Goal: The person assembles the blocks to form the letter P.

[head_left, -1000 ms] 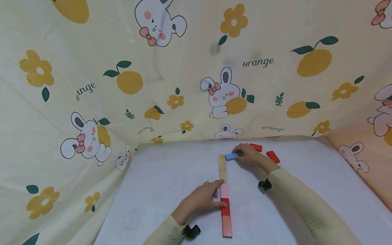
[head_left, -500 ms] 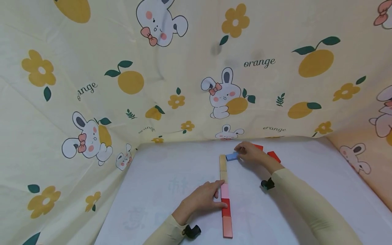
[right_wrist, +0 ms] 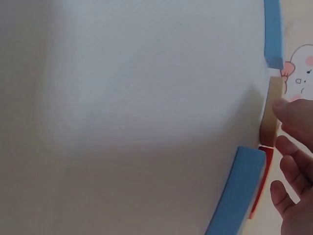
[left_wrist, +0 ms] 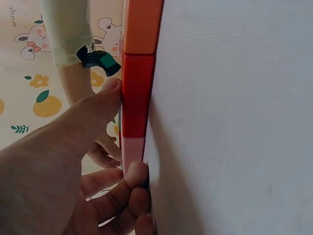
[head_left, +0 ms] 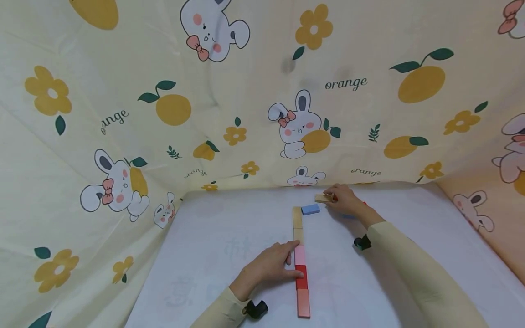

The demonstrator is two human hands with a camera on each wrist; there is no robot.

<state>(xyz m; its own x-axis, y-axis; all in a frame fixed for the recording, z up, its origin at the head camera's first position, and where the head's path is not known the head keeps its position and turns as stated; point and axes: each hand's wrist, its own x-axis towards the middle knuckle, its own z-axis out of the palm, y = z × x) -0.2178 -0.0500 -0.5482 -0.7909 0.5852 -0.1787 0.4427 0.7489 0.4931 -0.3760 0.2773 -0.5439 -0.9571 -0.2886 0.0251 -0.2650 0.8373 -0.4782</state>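
Note:
In the head view my right hand (head_left: 343, 201) pinches a plain wooden block (head_left: 322, 198) near the table's far edge. The right wrist view shows the thumb against that block's side. A blue block (head_left: 310, 209) lies flat beside the far end of a line of blocks. My left hand (head_left: 268, 264) rests along this line, its thumb touching the red block (head_left: 302, 283). The index fingertip is where the pink block (head_left: 300, 256) meets a wooden block (head_left: 298, 233). A salmon block (head_left: 303, 303) forms the near end; another wooden block (head_left: 297, 217) forms the far end.
Another blue block (right_wrist: 237, 193) and a red block (right_wrist: 264, 178) lie close to my right hand, mostly hidden behind it in the head view. The white tabletop (head_left: 229, 228) ends at a patterned cloth (head_left: 254, 91) hanging behind it.
My right hand has let go of the blue block, leaving it beside the line's far end. It has moved right and back and now holds a wooden block. The left hand stays put.

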